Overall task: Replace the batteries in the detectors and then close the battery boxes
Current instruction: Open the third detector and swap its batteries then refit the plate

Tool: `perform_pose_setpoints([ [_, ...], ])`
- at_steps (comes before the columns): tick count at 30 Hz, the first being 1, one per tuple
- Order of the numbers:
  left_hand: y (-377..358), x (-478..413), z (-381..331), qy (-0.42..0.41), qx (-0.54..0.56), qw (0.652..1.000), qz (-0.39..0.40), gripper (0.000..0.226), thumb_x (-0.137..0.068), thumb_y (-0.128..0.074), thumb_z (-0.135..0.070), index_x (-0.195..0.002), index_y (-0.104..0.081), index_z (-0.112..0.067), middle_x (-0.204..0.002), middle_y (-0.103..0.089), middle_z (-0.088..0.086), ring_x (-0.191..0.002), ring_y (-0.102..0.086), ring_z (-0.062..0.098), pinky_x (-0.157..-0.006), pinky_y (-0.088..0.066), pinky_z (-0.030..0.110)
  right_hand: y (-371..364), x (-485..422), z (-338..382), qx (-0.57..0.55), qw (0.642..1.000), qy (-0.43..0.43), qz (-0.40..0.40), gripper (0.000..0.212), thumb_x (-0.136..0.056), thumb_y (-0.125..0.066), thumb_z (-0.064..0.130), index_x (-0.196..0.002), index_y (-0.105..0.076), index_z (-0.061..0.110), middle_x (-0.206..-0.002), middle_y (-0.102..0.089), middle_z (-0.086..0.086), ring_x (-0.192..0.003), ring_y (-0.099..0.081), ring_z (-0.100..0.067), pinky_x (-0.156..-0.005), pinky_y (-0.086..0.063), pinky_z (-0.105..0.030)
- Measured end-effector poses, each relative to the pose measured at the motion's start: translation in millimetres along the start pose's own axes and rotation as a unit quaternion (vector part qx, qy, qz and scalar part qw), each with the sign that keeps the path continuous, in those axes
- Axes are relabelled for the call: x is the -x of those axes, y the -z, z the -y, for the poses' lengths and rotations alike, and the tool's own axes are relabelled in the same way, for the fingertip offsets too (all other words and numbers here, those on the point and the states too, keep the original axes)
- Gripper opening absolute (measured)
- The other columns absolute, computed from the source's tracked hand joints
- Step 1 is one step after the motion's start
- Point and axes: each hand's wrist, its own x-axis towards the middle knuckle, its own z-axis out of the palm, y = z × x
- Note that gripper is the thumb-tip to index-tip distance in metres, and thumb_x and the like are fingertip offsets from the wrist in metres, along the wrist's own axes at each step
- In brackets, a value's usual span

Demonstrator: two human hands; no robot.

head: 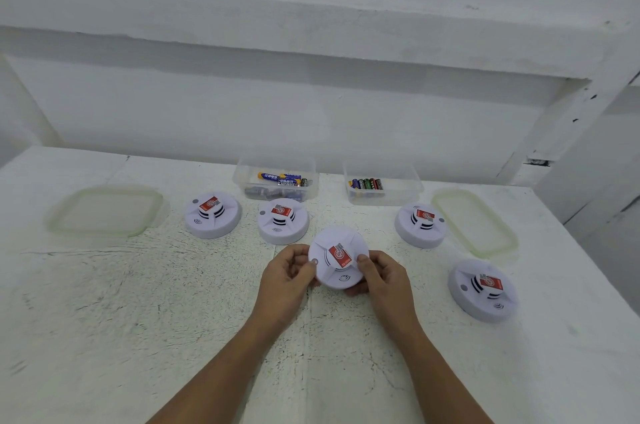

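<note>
A round white detector [337,259] with a red label on top is held tilted above the table between my left hand [289,273] and my right hand [379,273]; both grip its rim. Several more identical detectors stand face up on the table: one at the left [212,215], one left of centre [282,221], one at the right [419,224] and one nearer at the far right [483,288]. Behind them a clear box [275,183] holds blue-yellow batteries, and a second clear box [382,186] holds mixed-coloured batteries.
Two box lids with green seals lie flat: one at the left [104,210], one at the right [476,221]. The white table [138,302] ends at a white wall behind; its right edge drops off beyond the far-right detector.
</note>
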Motion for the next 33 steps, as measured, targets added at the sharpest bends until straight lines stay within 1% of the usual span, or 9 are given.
perform_pose_setpoints([
  [3, 0.6, 0.2, 0.9, -0.004, -0.006, 1.0, 0.002, 0.018, -0.091, -0.057, -0.001, -0.103, -0.066, -0.01, -0.093, -0.071, 0.012, -0.091, -0.067, 0.03, -0.079, -0.058, 0.038, 0.6, -1.0, -2.2, 0.001, 1.0, 0.003, 0.001, 0.017, -0.095, -0.054, 0.02, -0.097, -0.068, 0.01, -0.082, -0.074, -0.003, -0.067, -0.071, -0.022, -0.057, -0.057, -0.028],
  [7, 0.1, 2.6, 1.1, -0.023, -0.027, 0.999, -0.004, 0.022, -0.091, -0.057, -0.004, -0.108, -0.066, -0.015, -0.096, -0.072, 0.006, -0.094, -0.067, 0.028, -0.078, -0.058, 0.032, 2.2, -2.6, -8.6, 0.012, 1.0, 0.014, 0.0, 0.016, -0.094, -0.056, 0.02, -0.099, -0.068, 0.013, -0.086, -0.074, 0.001, -0.076, -0.07, -0.016, -0.064, -0.059, -0.034],
  [12, -3.3, 5.9, -1.4, -0.072, -0.082, 0.993, -0.034, 0.029, -0.092, -0.058, -0.01, -0.113, -0.065, -0.029, -0.101, -0.07, -0.006, -0.093, -0.067, 0.012, -0.081, -0.057, 0.029, 1.7, -4.7, -13.8, 0.035, 0.999, 0.041, -0.004, 0.017, -0.094, -0.056, 0.02, -0.106, -0.068, 0.02, -0.095, -0.073, 0.007, -0.087, -0.069, -0.009, -0.073, -0.058, -0.029],
  [16, -9.0, -1.2, -2.8, -0.092, -0.115, 0.988, -0.049, 0.033, -0.094, -0.057, -0.015, -0.125, -0.061, -0.026, -0.12, -0.06, -0.006, -0.101, -0.062, 0.004, -0.084, -0.054, 0.021, 1.4, -11.2, -10.6, 0.038, 0.998, 0.046, -0.012, 0.019, -0.093, -0.057, 0.019, -0.109, -0.067, 0.022, -0.098, -0.072, 0.009, -0.09, -0.068, -0.007, -0.075, -0.059, -0.029],
  [19, -22.3, -15.0, -9.6, -0.095, -0.137, 0.984, -0.058, 0.035, -0.095, -0.056, -0.014, -0.127, -0.055, -0.027, -0.115, -0.058, -0.007, -0.102, -0.059, 0.001, -0.076, -0.049, 0.008, 4.6, -24.3, -1.8, 0.086, 0.993, 0.068, -0.044, 0.015, -0.094, -0.056, 0.024, -0.103, -0.066, 0.03, -0.095, -0.068, 0.012, -0.088, -0.065, -0.009, -0.073, -0.058, -0.032],
  [22, -39.4, -27.8, -16.3, -0.09, -0.146, 0.983, -0.063, 0.029, -0.094, -0.056, -0.013, -0.119, -0.051, -0.027, -0.104, -0.062, -0.007, -0.095, -0.061, 0.003, -0.069, -0.048, 0.007, 10.2, -43.6, 3.1, 0.141, 0.986, 0.062, -0.066, 0.014, -0.093, -0.052, 0.032, -0.084, -0.063, 0.034, -0.078, -0.059, 0.001, -0.074, -0.061, -0.022, -0.068, -0.054, -0.041],
  [25, -49.9, -38.3, -16.9, -0.09, -0.142, 0.984, -0.06, 0.028, -0.09, -0.057, -0.003, -0.108, -0.05, -0.024, -0.102, -0.064, -0.006, -0.093, -0.061, 0.003, -0.069, -0.048, 0.007, 13.7, -56.0, 3.3, 0.156, 0.985, 0.034, -0.061, 0.024, -0.089, -0.049, 0.036, -0.071, -0.058, 0.022, -0.062, -0.049, -0.004, -0.056, -0.049, -0.023, -0.058, -0.049, -0.044],
  [28, -54.6, -47.2, -15.2, -0.1, -0.18, 0.976, -0.075, 0.027, -0.09, -0.058, -0.003, -0.107, -0.052, -0.024, -0.101, -0.063, -0.008, -0.093, -0.058, -0.004, -0.07, -0.047, 0.005, 15.2, -64.1, 5.2, 0.153, 0.987, 0.013, -0.05, 0.028, -0.093, -0.049, 0.028, -0.074, -0.058, 0.01, -0.057, -0.046, -0.001, -0.052, -0.043, -0.019, -0.053, -0.043, -0.038],
  [33, -60.6, -56.9, -12.4, -0.108, -0.223, 0.964, -0.1, 0.018, -0.092, -0.057, -0.005, -0.105, -0.059, -0.017, -0.095, -0.063, -0.009, -0.087, -0.058, 0.002, -0.068, -0.041, 0.0, 15.1, -72.0, 11.3, 0.168, 0.985, 0.002, -0.037, 0.023, -0.099, -0.042, 0.024, -0.092, -0.063, 0.018, -0.063, -0.055, 0.008, -0.055, -0.048, -0.008, -0.051, -0.037, -0.023],
])
